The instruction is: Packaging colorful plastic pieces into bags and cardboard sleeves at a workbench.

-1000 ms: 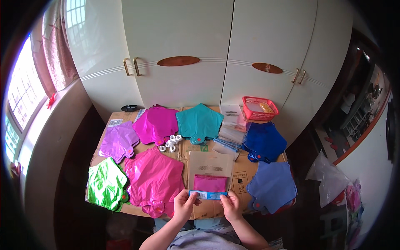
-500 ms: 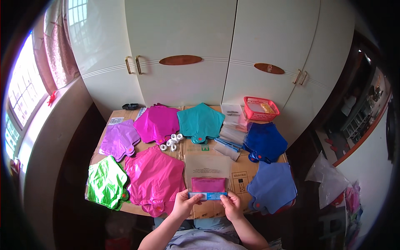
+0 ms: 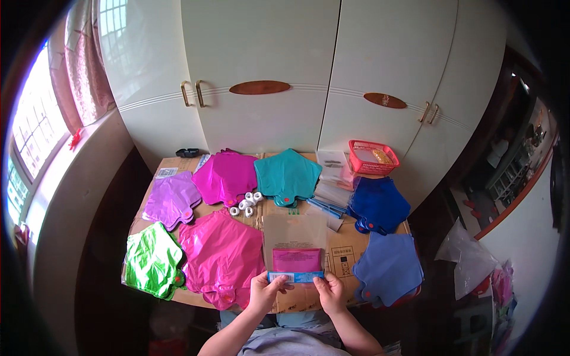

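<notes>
A clear packet (image 3: 295, 249) with a pink card inside and a blue strip along its near edge is pinched at that edge by the left hand (image 3: 265, 292) and the right hand (image 3: 330, 292), lying flat on the counter (image 3: 343, 254) just beyond them. The strip is probably best pressed evenly from both ends, so the packet stays flat and square. The fingertips under the strip are hidden, and what the strip is cannot be told.
</notes>
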Motion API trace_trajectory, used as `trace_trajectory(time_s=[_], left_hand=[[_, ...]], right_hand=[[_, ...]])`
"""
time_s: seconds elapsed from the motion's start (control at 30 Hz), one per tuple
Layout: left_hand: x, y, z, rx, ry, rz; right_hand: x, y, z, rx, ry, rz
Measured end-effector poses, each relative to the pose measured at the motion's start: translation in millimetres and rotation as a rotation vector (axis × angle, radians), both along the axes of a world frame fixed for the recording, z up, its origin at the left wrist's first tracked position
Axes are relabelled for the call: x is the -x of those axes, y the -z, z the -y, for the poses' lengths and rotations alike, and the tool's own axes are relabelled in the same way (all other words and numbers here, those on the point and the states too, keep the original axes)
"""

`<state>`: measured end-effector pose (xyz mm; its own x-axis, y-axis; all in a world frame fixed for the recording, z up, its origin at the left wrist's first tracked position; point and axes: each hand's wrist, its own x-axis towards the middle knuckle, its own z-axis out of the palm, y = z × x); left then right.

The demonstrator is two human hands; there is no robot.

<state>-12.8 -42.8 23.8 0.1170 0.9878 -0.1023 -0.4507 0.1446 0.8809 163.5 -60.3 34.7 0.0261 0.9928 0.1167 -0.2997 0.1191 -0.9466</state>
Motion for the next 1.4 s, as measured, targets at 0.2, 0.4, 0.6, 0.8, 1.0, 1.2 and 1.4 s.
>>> trace_trajectory(time_s=[0.2, 0.4, 0.6, 0.8, 1.0, 1.2, 1.4], left_hand=[[-3, 9, -2, -0.051, 0.018, 0.044], [-6, 15, 1, -0.022, -0.016, 0.106], [-4, 12, 2, -0.045, -0.034, 0.04], [-15, 30, 4, -0.052, 0.02, 0.489], [-31, 15, 9, 0.085, -0.177, 0.385], [19, 12, 7, -0.061, -0.101, -0.028], [45, 4, 14, -0.145, 0.082, -0.145]], right_hand=[[1, 12, 1, -0.032, 0.065, 0.048], [7, 17, -4, -0.177, 0.186, 0.138], [-19, 38, -10, -0.394, 0.09, 0.609], [7, 40, -7, -0.351, 0.14, 0.197], [16, 73, 1, -0.224, 0.133, 0.255], [-24, 13, -22, -0.292, 0.187, 0.085], [-70, -64, -55, 0.009, -0.212, 0.278]])
